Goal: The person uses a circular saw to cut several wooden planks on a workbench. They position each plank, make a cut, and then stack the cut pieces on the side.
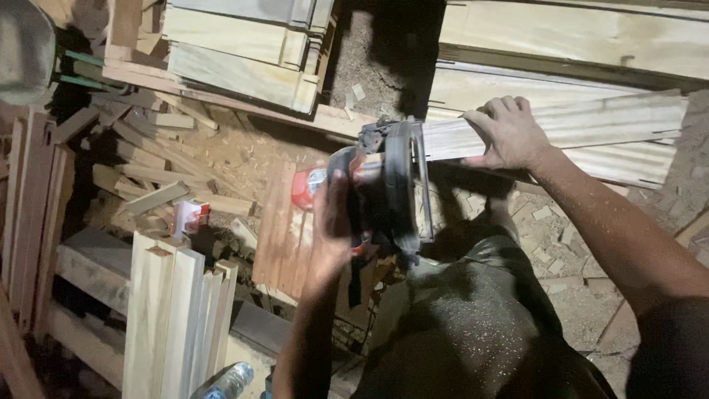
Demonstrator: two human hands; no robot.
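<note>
The left hand (332,225) wraps its grip around the handle of a handheld circular saw with a red and black plastic body and a dark rounded metal guard (384,188); the fingers are closed firmly on it, though motion blur softens their outline. The saw sits at the near end of a long pale wooden board with a grooved, ribbed face (591,122), which runs away to the right. The right hand (508,133) presses flat-knuckled on top of that board just beside the saw, fingers curled over its far edge, so its grip is closed on the board. The forearm is flecked with fine sawdust, as is the dark cloth over the person's knee (473,318).

To the left, a bundle of smooth, pale planed wooden slats (173,310) stands upright with notched ends. Behind it lies a loose heap of short rough offcuts (155,159) on the sawdust-covered floor (561,244). Stacks of squared pale planks (244,55) lie at the top, and a clear plastic bottle (230,380) shows at the bottom edge.
</note>
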